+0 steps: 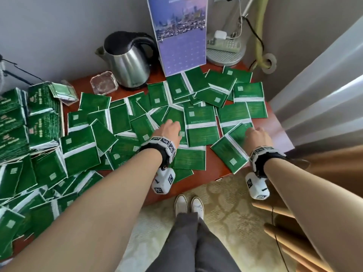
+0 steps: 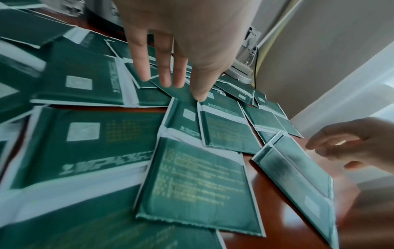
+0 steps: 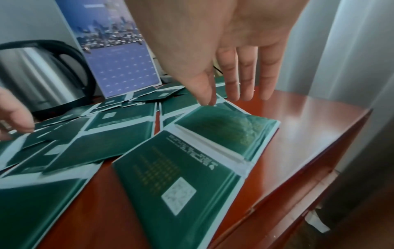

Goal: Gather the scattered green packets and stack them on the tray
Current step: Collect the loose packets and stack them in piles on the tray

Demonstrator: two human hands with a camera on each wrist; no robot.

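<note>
Several green packets [image 1: 200,122] lie scattered and overlapping across the red-brown table [image 1: 279,132]. Tall stacks of packets [image 1: 39,118] stand at the far left, and the tray under them is almost wholly hidden. My left hand [image 1: 170,128] reaches over the middle of the spread. Its straight fingertips [image 2: 168,82] touch a packet [image 2: 181,94] and hold nothing. My right hand [image 1: 255,134] is near the table's right side. There its thumb and forefinger [image 3: 208,101] pinch the far corner of a joined pair of packets [image 3: 192,160], whose far half tilts up.
A steel kettle [image 1: 127,61], a glass ashtray [image 1: 103,85] and a standing calendar [image 1: 182,36] line the back of the table. A lamp base with a charger [image 1: 225,50] sits at the back right. A curtain [image 1: 324,85] hangs just past the right edge.
</note>
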